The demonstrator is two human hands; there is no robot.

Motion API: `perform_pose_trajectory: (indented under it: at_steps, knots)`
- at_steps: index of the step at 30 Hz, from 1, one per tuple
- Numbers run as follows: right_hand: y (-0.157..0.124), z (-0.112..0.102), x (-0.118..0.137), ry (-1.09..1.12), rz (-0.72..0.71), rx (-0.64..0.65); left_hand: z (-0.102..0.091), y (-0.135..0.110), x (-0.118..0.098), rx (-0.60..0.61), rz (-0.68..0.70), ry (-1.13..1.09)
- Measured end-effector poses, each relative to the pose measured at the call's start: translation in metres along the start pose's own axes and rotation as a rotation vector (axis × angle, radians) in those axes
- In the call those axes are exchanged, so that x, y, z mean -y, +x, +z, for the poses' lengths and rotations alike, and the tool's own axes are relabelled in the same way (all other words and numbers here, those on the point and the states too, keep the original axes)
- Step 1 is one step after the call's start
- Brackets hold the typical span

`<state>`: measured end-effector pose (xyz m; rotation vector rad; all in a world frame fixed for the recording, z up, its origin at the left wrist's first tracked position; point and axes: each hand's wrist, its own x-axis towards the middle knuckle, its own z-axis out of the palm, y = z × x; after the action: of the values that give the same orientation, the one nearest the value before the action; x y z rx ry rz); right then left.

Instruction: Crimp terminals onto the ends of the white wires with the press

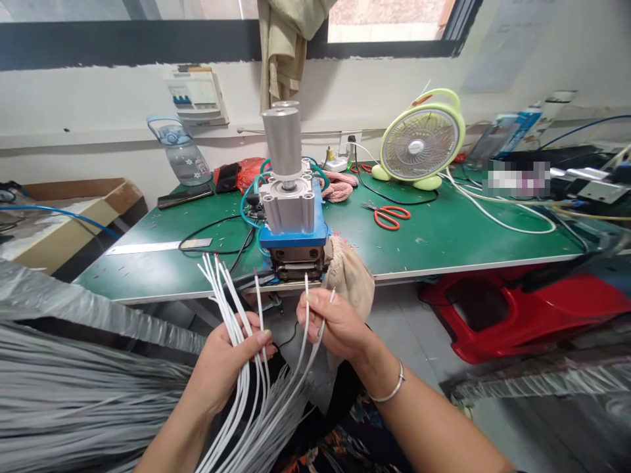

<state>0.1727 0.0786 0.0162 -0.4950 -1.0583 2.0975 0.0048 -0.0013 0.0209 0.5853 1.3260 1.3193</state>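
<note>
My left hand (241, 348) is closed around several white cables (227, 309), their ends fanning upward. One of these stands apart toward the right, under my thumb. My right hand (335, 322) pinches a single white cable (306, 309) between thumb and fingers, its tip near the front of the pneumatic press (293, 207). A second white cable (323, 328) passes through the same hand, its end above the knuckles. The cables' lower lengths run down into a bundle (276, 420) over my lap. Beside the press hangs a beige cloth bag (352, 276).
On the green table (394, 246) are orange-handled scissors (387, 215), a green fan (419, 144), a steel ruler (158, 247), a phone (185, 196) and a water bottle (182, 154). A red plastic stool (478, 328) is at right. Grey cables (73, 401) are piled at left.
</note>
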Motion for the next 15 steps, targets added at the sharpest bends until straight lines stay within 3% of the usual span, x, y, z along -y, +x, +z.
perform_pose_trajectory:
  at_steps: [5,10,15]
  knots:
    - [0.001,0.002,-0.001,-0.074,-0.009,-0.009,0.003,0.0,0.005,0.059,0.042,0.078]
    - [0.005,0.015,-0.006,-0.3,0.064,-0.077,0.007,0.0,0.008,0.183,0.08,0.205]
    - [0.013,0.019,0.002,-0.095,0.044,-0.258,0.004,0.0,-0.005,0.036,0.065,0.073]
